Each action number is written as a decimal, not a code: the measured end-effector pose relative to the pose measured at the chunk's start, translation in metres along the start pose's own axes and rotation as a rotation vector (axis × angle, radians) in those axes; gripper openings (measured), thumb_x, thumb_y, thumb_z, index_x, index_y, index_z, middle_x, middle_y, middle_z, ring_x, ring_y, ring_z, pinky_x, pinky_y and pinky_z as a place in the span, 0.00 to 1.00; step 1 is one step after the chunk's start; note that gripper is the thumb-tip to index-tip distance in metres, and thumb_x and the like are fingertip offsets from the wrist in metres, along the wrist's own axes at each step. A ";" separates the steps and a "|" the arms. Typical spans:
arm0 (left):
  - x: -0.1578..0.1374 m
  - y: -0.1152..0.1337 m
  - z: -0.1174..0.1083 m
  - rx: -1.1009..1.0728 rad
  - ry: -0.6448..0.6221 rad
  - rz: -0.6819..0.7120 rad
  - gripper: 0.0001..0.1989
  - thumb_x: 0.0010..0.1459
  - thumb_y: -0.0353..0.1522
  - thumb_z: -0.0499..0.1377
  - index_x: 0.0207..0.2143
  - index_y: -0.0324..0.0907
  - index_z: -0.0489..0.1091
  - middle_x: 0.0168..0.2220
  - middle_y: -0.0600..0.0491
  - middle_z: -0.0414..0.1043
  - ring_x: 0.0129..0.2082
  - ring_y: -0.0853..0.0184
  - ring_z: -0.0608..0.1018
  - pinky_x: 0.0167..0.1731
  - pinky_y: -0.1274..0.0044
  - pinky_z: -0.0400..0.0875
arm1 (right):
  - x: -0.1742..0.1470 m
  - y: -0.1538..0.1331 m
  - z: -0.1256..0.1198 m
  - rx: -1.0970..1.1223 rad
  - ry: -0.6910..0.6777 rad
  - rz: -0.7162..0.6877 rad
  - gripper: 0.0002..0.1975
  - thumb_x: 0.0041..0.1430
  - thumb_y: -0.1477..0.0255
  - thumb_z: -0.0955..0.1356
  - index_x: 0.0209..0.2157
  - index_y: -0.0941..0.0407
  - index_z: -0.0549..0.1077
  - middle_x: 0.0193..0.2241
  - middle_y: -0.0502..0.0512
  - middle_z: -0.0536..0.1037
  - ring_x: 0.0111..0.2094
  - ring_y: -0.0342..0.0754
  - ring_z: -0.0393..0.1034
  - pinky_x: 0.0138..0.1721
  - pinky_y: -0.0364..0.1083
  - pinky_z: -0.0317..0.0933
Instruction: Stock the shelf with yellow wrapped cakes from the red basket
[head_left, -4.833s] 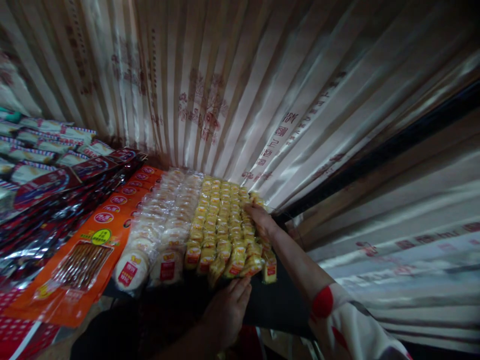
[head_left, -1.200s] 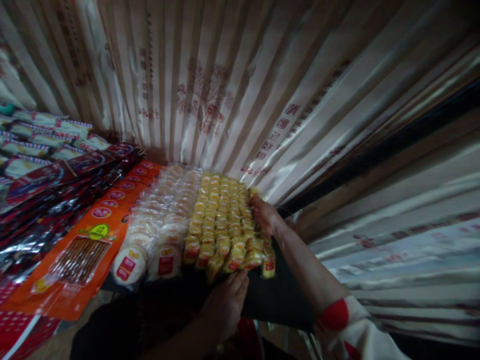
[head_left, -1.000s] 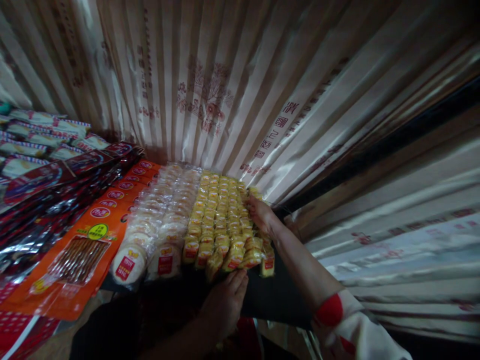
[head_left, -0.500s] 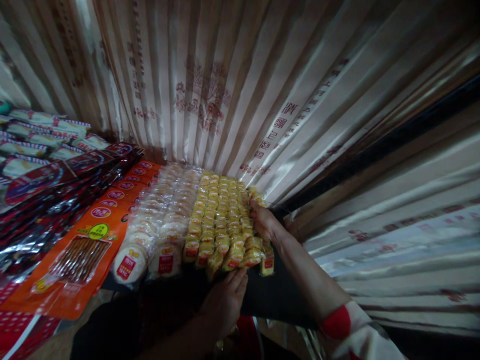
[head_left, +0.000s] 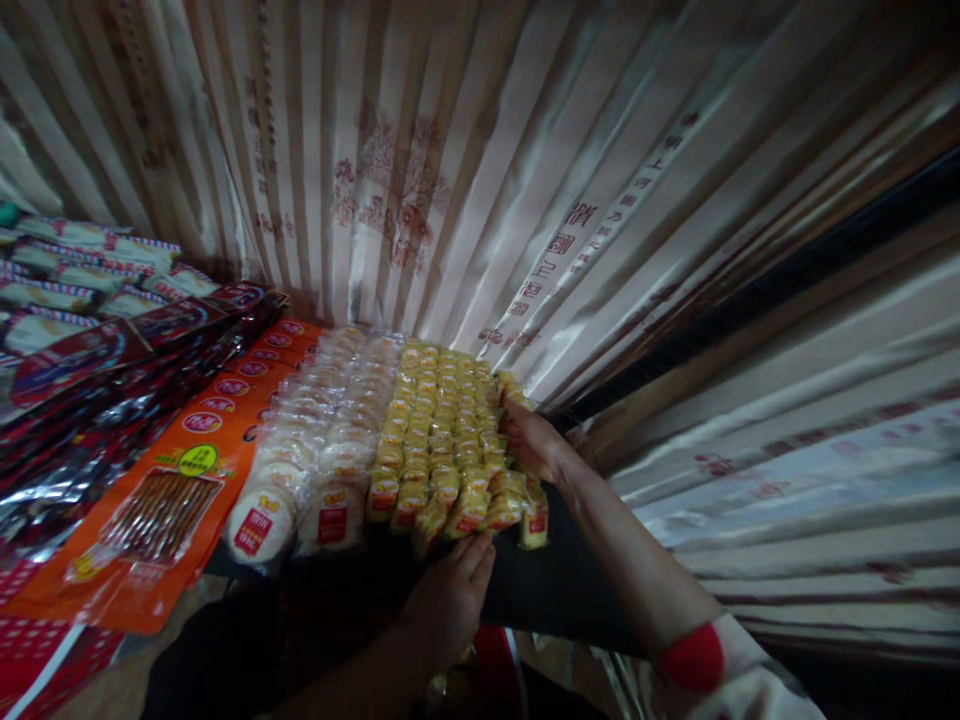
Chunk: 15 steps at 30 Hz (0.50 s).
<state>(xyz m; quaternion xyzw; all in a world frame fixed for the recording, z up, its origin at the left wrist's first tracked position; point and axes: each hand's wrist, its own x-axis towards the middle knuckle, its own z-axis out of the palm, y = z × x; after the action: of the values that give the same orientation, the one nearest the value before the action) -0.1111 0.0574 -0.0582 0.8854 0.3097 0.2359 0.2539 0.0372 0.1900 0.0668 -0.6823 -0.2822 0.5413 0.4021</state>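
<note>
Rows of small yellow-wrapped snack packets (head_left: 442, 425) stand packed together on a dark surface. My left hand (head_left: 450, 590) is at their front edge, fingers stretched out against the nearest packets, gripping none. At the right side of the block, my right hand (head_left: 531, 440) lies along the outer row with its fingers extended toward the back. Some packets at the front right lean out of line, and one packet (head_left: 534, 520) stands at the right corner. The right fingertips are partly lost among the wrappers.
Left of the yellow packets are two rows of clear-wrapped round white crackers (head_left: 332, 515). Further left lie orange snack packs (head_left: 217, 450), dark shiny packages (head_left: 97, 410) and white packets (head_left: 82, 270). A pleated printed curtain (head_left: 450, 150) hangs behind, with a dark bar (head_left: 720, 310) at right.
Both hands stay against the yellow packets. My right forearm has shifted slightly to the right, and the curtain's folds have moved a little.
</note>
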 end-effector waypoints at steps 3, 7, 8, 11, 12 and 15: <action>-0.001 0.001 -0.002 -0.019 0.007 0.010 0.23 0.60 0.25 0.45 0.58 0.35 0.58 0.59 0.46 0.58 0.58 0.63 0.63 0.56 0.73 0.62 | -0.009 0.001 -0.003 -0.006 -0.017 0.036 0.17 0.62 0.61 0.58 0.44 0.56 0.68 0.24 0.54 0.77 0.23 0.46 0.71 0.29 0.44 0.64; 0.000 0.002 -0.002 -0.014 -0.021 -0.007 0.23 0.59 0.24 0.45 0.57 0.33 0.58 0.60 0.44 0.57 0.58 0.62 0.62 0.56 0.72 0.62 | -0.016 0.001 0.004 -0.012 -0.033 0.012 0.15 0.62 0.63 0.59 0.47 0.53 0.66 0.25 0.53 0.78 0.22 0.45 0.71 0.29 0.44 0.64; 0.000 0.002 -0.002 -0.007 -0.026 -0.007 0.23 0.58 0.24 0.45 0.57 0.33 0.58 0.60 0.44 0.57 0.58 0.62 0.62 0.56 0.72 0.61 | -0.016 0.001 0.007 -0.004 -0.029 0.015 0.15 0.62 0.63 0.59 0.47 0.53 0.66 0.25 0.53 0.78 0.22 0.46 0.71 0.28 0.45 0.64; 0.000 0.000 0.003 -0.001 -0.018 0.001 0.23 0.58 0.24 0.45 0.57 0.33 0.58 0.60 0.44 0.56 0.59 0.62 0.62 0.57 0.72 0.61 | -0.013 0.001 0.011 0.013 -0.015 0.015 0.15 0.62 0.63 0.58 0.47 0.54 0.66 0.25 0.53 0.78 0.23 0.46 0.71 0.28 0.45 0.65; 0.000 0.000 0.005 -0.003 -0.006 0.001 0.23 0.58 0.24 0.45 0.57 0.33 0.58 0.60 0.44 0.57 0.59 0.63 0.62 0.57 0.72 0.61 | -0.012 0.002 0.010 0.016 -0.013 0.014 0.15 0.62 0.64 0.58 0.47 0.54 0.66 0.25 0.53 0.78 0.23 0.46 0.72 0.28 0.45 0.65; -0.001 -0.001 0.008 -0.005 0.030 0.002 0.23 0.58 0.23 0.45 0.57 0.34 0.58 0.60 0.45 0.57 0.59 0.63 0.62 0.57 0.73 0.61 | -0.010 0.005 0.004 0.026 -0.007 -0.025 0.14 0.61 0.64 0.60 0.45 0.55 0.67 0.29 0.55 0.79 0.28 0.47 0.74 0.31 0.46 0.66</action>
<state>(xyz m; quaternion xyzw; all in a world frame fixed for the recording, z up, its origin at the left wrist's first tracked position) -0.1076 0.0553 -0.0656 0.8814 0.3122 0.2503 0.2513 0.0305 0.1803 0.0677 -0.6717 -0.2852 0.5420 0.4167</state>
